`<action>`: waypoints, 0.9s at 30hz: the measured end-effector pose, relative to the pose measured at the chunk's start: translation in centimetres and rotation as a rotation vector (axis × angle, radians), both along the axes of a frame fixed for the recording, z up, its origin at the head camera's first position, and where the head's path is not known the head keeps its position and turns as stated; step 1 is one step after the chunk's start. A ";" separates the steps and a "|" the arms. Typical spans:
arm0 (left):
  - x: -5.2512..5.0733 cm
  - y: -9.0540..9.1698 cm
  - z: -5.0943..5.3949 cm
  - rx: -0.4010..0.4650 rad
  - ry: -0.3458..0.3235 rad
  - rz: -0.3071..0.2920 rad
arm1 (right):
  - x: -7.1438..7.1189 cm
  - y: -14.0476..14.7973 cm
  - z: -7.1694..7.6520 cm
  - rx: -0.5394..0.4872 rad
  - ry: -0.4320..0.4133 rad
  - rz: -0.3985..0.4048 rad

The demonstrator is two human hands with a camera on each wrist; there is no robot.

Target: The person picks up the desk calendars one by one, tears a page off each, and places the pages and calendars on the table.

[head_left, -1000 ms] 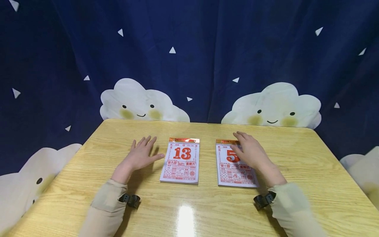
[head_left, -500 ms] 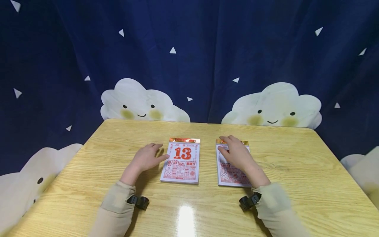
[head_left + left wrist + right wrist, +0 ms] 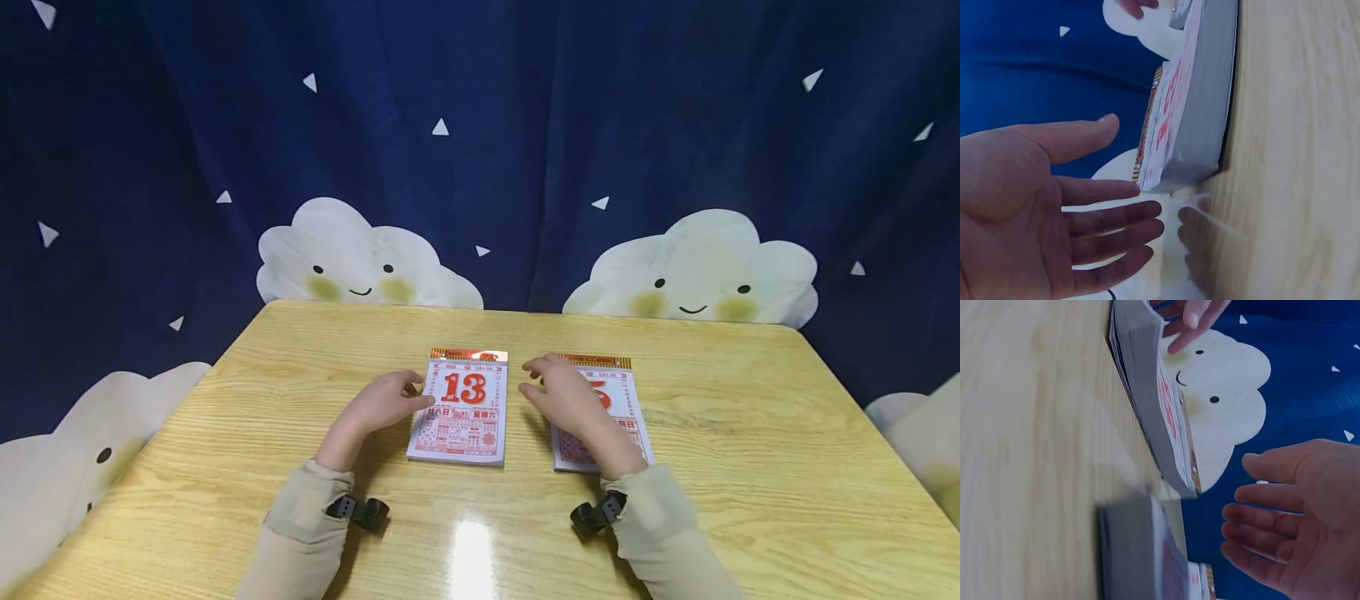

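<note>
Two thick tear-off calendars lie flat on the table. The left calendar (image 3: 461,427) has a large red 13 on its top sheet. Beside its left edge, my left hand (image 3: 378,404) has its fingers loosely bent and holds nothing. In the left wrist view, that hand (image 3: 1016,206) shows an open palm facing the thick side of the pad (image 3: 1200,106). Over the left part of the right calendar (image 3: 621,404) is my right hand (image 3: 562,396), hiding part of its red 5. The right wrist view shows this hand (image 3: 1319,519) empty, fingers slightly curved.
The wooden table (image 3: 420,533) reaches back to a dark blue curtain (image 3: 480,150) with white clouds and triangles. A narrow strip of tabletop separates the calendars. Each wrist carries a black band with a small camera (image 3: 592,517).
My right hand has moved left across the right calendar, uncovering its right side. My left hand has shifted right, closer to the left calendar, its fingers more bent. The calendars have stayed put.
</note>
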State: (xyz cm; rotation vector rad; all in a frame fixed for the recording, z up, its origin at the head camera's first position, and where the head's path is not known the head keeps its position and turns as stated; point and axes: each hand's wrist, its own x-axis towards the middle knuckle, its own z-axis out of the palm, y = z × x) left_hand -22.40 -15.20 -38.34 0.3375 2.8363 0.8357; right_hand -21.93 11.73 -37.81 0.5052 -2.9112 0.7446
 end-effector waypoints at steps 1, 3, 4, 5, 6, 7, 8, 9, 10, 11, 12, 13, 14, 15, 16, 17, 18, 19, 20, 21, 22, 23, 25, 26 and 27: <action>0.0 0.1 0.0 0.007 -0.008 0.008 | 0.0 -0.3 -0.1 0.000 -0.014 0.001; 0.1 0.3 0.0 0.015 -0.021 0.024 | 0.0 -0.9 -0.2 0.000 -0.054 -0.001; 0.1 0.5 0.0 0.018 -0.027 0.033 | 0.1 -1.2 -0.3 0.006 -0.069 -0.001; 0.1 0.6 0.0 0.020 -0.033 0.042 | 0.1 -1.5 -0.4 0.010 -0.084 0.001; 0.1 0.7 0.0 0.020 -0.035 0.048 | 0.1 -1.8 -0.5 0.013 -0.101 0.001; 0.2 0.9 0.0 0.019 -0.038 0.058 | 0.1 -2.0 -0.6 0.015 -0.120 -0.001; 0.2 1.0 0.0 0.019 -0.039 0.068 | 0.1 -2.2 -0.7 0.016 -0.135 -0.002; 0.2 1.2 0.0 0.018 -0.041 0.078 | 0.1 -2.4 -0.9 0.025 -0.147 -0.005; 0.2 1.3 0.0 0.019 -0.041 0.086 | 0.1 -2.6 -1.1 0.033 -0.153 -0.006; 0.1 1.4 0.0 0.018 -0.042 0.095 | 0.1 -2.7 -1.2 0.042 -0.162 -0.008; 0.1 1.5 0.0 0.014 -0.040 0.099 | 0.1 -2.9 -1.3 0.049 -0.167 -0.008; 0.1 1.6 -0.1 0.013 -0.043 0.110 | 0.2 -3.0 -1.4 0.058 -0.173 -0.010; 0.1 1.7 -0.1 0.008 -0.048 0.117 | 0.3 -3.1 -1.5 0.070 -0.176 -0.010; 0.1 1.7 -0.2 -0.001 -0.052 0.121 | 0.3 -3.3 -1.5 0.082 -0.181 -0.010; 0.1 1.8 -0.3 -0.012 -0.054 0.123 | 0.4 -3.4 -1.5 0.090 -0.190 -0.010; 0.1 1.8 -0.4 -0.022 -0.057 0.124 | 0.5 -3.5 -1.5 0.094 -0.200 -0.012; 0.1 1.8 -0.4 -0.029 -0.059 0.121 | 0.6 -3.5 -1.5 0.096 -0.209 -0.014; 0.1 1.9 -0.5 -0.030 -0.064 0.122 | 0.6 -3.6 -1.5 0.098 -0.220 -0.021; 0.1 1.9 -0.5 -0.031 -0.066 0.121 | 0.6 -3.7 -1.5 0.101 -0.224 -0.023; 0.0 1.9 -0.6 -0.029 -0.061 0.122 | 0.6 -3.7 -1.5 0.101 -0.226 -0.026; 0.0 1.9 -0.7 -0.022 -0.054 0.124 | 0.7 -3.7 -1.5 0.095 -0.227 -0.033; 0.0 1.8 -0.7 -0.008 -0.052 0.133 | 0.7 -3.7 -1.5 0.082 -0.226 -0.037; -0.1 1.7 -0.9 0.026 -0.048 0.155 | 0.7 -3.7 -1.5 0.044 -0.223 -0.048; -0.2 1.7 -1.0 0.043 -0.045 0.167 | 0.7 -3.7 -1.6 0.018 -0.222 -0.053; -0.2 1.6 -1.2 0.063 -0.042 0.177 | 0.7 -3.7 -1.6 -0.013 -0.228 -0.062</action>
